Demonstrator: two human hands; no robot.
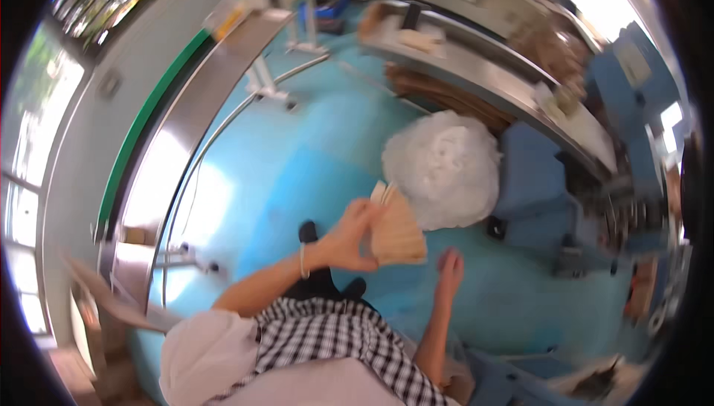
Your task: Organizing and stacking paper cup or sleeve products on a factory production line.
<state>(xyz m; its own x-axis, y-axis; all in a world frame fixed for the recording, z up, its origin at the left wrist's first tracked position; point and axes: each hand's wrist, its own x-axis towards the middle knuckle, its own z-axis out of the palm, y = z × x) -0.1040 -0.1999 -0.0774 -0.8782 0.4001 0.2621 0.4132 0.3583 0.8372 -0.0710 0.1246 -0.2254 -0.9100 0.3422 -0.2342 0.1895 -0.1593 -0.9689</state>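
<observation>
My left hand (348, 236) grips a fanned stack of thin, flat beige pieces (399, 229) that look like wooden sticks or slips, thumb at the near edge and fingers at the far edge. The stack is held up in front of my body, above the blue floor. To its right, and apart from it, hangs my right hand (449, 266); motion blur hides how its fingers lie, and no object shows in it. Just beyond the stack stands a large white translucent plastic bag (446, 168), full and rounded.
A long metal conveyor table (186, 101) with a green edge runs along the left. Far right, a steel bench (476, 71) carries pale items and a brown bag. Blue-grey machines (535, 190) stand at the right. A cable (223, 127) crosses the blue floor (297, 160).
</observation>
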